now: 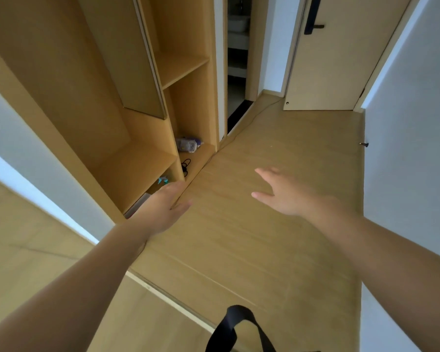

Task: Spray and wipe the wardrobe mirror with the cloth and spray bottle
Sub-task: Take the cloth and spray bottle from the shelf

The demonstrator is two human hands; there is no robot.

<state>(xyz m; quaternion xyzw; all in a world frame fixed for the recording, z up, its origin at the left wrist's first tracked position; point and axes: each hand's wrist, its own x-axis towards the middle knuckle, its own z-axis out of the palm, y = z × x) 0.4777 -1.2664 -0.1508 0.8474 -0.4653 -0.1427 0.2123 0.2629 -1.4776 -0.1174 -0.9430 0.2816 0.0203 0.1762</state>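
A tall framed mirror panel [135, 62] hangs on the wooden wardrobe [148, 171] and reflects wood tones. In the low compartment under the shelf I see the teal head of a spray bottle [163, 180]. A grey flat thing [138, 205], perhaps the cloth, shows beside it and is partly hidden by my wrist. My left hand [163, 209] is stretched out just in front of that compartment, fingers apart, holding nothing. My right hand [285, 194] hovers over the wooden floor [277, 250] to the right, fingers spread and empty.
A purple-white packet [187, 144] and a black cable [186, 164] lie in the right bottom compartment. Beyond are a dark doorway [236, 72] and a closed door [341, 52]. A white wall [412, 174] bounds the right. A black strap [235, 329] hangs below me.
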